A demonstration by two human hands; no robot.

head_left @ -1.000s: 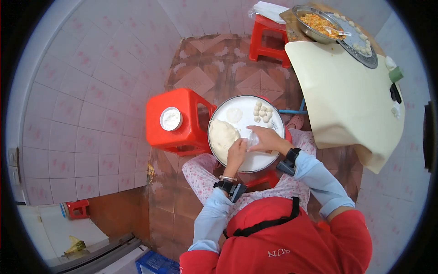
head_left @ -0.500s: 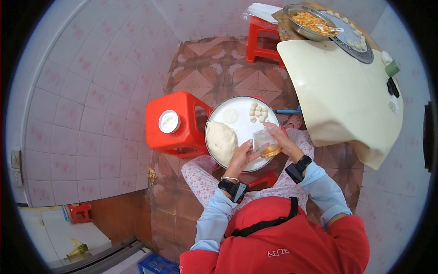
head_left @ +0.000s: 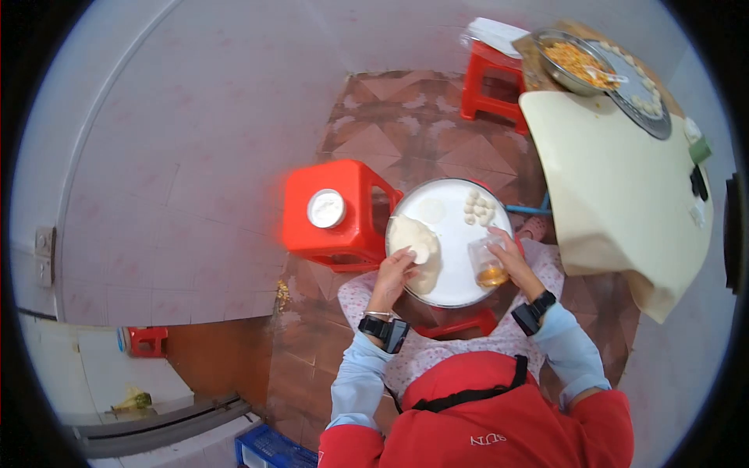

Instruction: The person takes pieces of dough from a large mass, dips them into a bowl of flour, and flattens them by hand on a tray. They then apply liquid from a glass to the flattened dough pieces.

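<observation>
My right hand is wrapped round a clear glass that stands tilted over the tray's right side, with amber liquid low in it. My left hand pinches a small pale round of dough at its fingertips, over a large lump of dough. The lump lies on the left of a round white tray. Several small dough balls sit at the tray's far right, and a thin flat dough disc lies at its far left.
Left of the tray, a red stool bears a tub of white powder. At the right is a table with a cream cover, a metal bowl of orange filling and a plate of dough pieces. Another red stool stands behind.
My left hand has moved left from the glass to the dough lump and now pinches a pale round. My right hand keeps the glass. The whole view has shifted.
</observation>
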